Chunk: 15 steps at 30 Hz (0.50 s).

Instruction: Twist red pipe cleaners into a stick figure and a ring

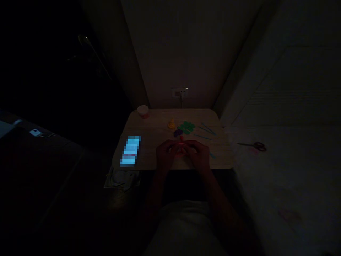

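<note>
The room is very dark. My left hand (165,153) and my right hand (198,153) meet over the near edge of a small wooden table (149,124). Both are curled around a small red-orange piece (181,144) held between them. What the piece is I cannot make out. Just beyond it lie a purple piece (177,133), a yellow piece (171,124) and a cluster of green pieces (186,127).
A lit phone screen (130,150) lies on the table's left side. A small pink-and-white cup (143,111) stands at the back left corner. Thin blue sticks (208,129) lie at the right. Scissors (255,145) rest on the pale surface to the right. A wall socket (179,93) sits behind.
</note>
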Available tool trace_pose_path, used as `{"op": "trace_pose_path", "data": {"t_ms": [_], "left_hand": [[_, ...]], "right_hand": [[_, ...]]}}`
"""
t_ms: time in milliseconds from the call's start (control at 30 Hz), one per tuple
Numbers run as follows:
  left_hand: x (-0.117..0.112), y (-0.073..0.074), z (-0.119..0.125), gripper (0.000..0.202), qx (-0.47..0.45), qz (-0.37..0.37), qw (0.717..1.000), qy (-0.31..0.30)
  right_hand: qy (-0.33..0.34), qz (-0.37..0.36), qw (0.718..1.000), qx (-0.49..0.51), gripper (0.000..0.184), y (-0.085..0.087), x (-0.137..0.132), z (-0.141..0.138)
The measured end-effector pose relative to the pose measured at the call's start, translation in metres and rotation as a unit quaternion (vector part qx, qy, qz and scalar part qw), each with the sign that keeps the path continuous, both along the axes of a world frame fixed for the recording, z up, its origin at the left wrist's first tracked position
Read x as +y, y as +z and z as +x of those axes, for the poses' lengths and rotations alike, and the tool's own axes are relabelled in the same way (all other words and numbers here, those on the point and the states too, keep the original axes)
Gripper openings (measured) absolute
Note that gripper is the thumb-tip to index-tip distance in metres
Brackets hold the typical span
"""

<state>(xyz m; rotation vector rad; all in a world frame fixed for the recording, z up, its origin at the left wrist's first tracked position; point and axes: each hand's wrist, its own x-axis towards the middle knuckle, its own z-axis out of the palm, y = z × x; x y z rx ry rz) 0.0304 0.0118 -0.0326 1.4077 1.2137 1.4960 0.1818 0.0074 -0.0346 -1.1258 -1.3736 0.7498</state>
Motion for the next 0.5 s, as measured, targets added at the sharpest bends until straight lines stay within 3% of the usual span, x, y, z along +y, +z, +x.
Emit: {"op": "trace_pose_path", "data": {"t_ms": [133,333,500], "left_hand": [[0.0015,-0.0035,-0.0025,0.026,-0.013,-0.016,1.000,-0.015],[0.0019,-0.0051,-0.0042,0.013,-0.006,-0.026,1.000,0.013],[0.0076,-0.0103,-0.0015,0.030,-0.063,-0.046,0.997,0.004]], "right_hand": [[-0.033,0.012,0.999,-0.030,0.014,-0.0011,0.0004,0.0037],[-0.027,0.002,0.999,-0.046,0.015,-0.0024,0.0018,0.0022],[-0.012,-0.035,0.999,0.022,0.015,-0.0034,0.0060,-0.0044]]}}
